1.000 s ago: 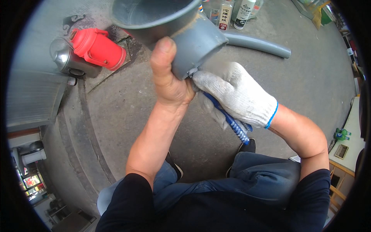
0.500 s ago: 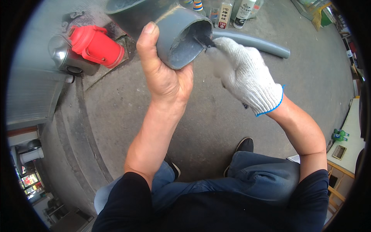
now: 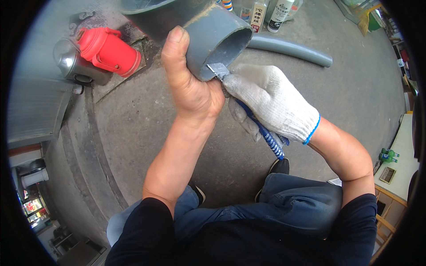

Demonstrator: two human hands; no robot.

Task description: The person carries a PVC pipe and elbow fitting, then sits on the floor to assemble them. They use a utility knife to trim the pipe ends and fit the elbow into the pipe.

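**Head view: blade at the pipe rim**

Left hand, bare, clamped round grey pipe, held up over concrete floor. Gloved right hand closed on blue-handled knife, blade touching the rim's lower edge. Rim work apparently under way; how much is finished, impossible to tell.

At about twelve to one o'clock, at the top rim, a row of containers stands on the grey ground. A small can with orange, white and blue bands sits leftmost. Beside it stands a clear bottle with a pale label, then a box-shaped container with a cream label and a red patch low down. Rightmost is a white bottle with a dark printed label. At four o'clock, two green bottles stand on a pale surface.
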